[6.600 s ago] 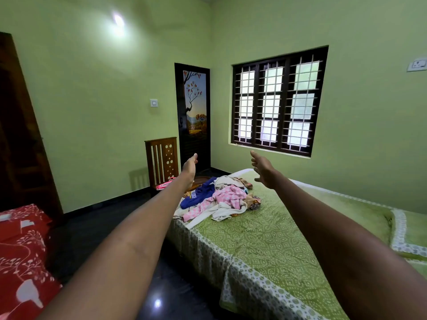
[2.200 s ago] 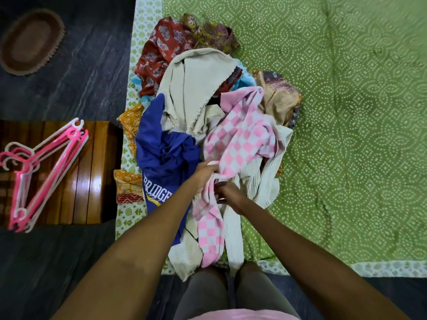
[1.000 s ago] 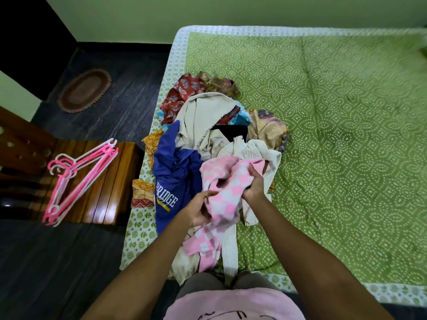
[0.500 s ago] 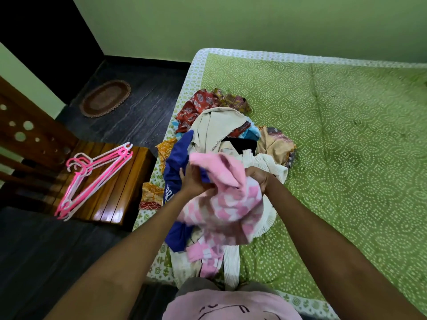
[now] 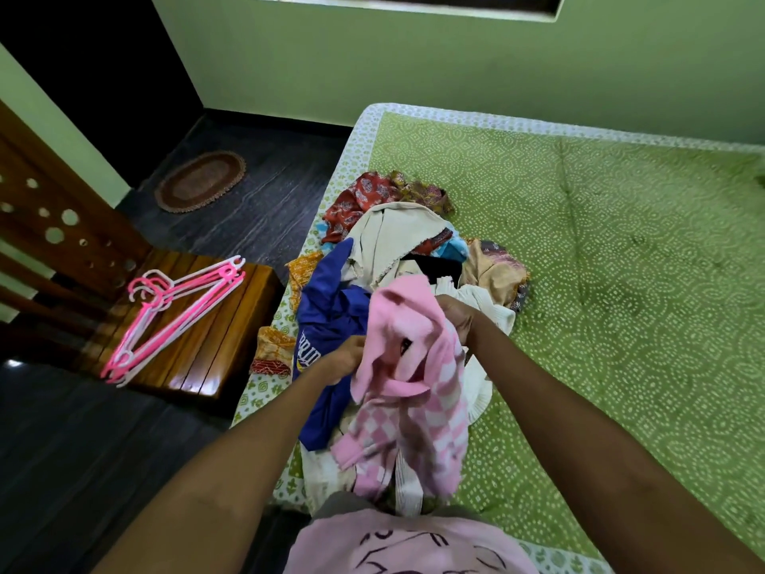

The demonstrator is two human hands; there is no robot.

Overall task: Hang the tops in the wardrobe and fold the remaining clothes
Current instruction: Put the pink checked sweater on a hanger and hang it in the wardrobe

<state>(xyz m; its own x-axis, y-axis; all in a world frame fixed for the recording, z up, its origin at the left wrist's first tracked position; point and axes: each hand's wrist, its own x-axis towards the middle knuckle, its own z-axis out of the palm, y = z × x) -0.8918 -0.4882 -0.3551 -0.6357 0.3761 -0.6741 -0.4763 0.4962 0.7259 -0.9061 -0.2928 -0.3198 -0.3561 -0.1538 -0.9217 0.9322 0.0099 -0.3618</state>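
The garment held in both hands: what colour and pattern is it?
Pink garment, partly plain, partly pink-and-white checked; the head view shows it.

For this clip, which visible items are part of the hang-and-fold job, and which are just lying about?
Part of the job:
- pink checked garment, gripped by left hand and right hand
- pile of clothes on the bed
- pink hangers on the wooden chair

Lying about:
- oval mat on the floor

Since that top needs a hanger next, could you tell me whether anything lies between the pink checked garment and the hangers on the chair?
Nothing visible does. Both hands hold the pink checked garment above the clothes pile; the hangers lie uncovered on the chair seat beside the bed.
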